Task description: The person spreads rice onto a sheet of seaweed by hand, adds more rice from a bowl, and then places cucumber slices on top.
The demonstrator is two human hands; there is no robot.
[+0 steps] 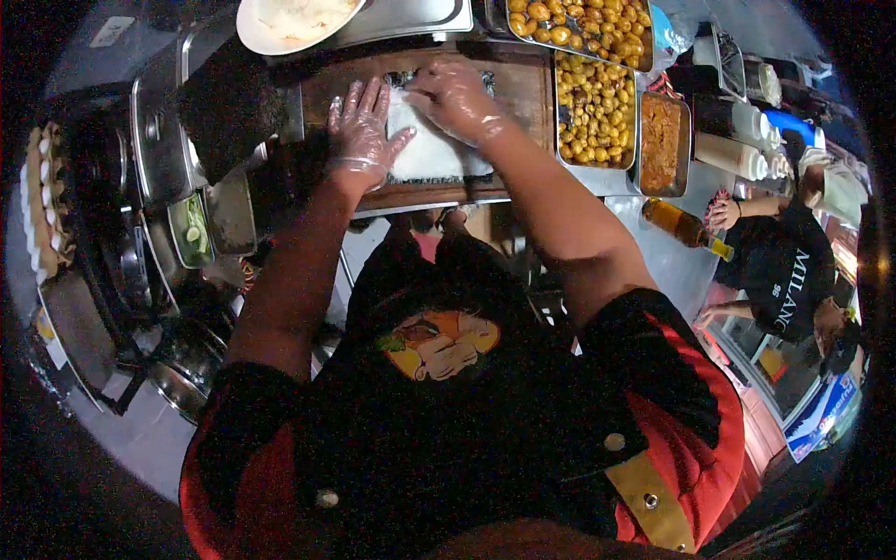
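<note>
A white layer that looks like rice [420, 149] is spread over a dark sheet that looks like nori [434, 180], whose edges show around it. The sheet lies on a brown wooden board [523, 112]. My left hand [359, 135], in a clear plastic glove, lies flat with fingers spread at the left edge of the rice. My right hand [457, 101], also gloved, is at the top of the layer, its fingers curled down and bunched together. Whatever they may hold is hidden under the hand.
Metal trays of small yellow-brown potato-like balls [595, 112] and an orange-brown mixture [661, 140] stand right of the board. A white bowl [297, 19] sits behind. An amber bottle [679, 224] lies at right, near another person [779, 261]. Metal containers [229, 215] line the left.
</note>
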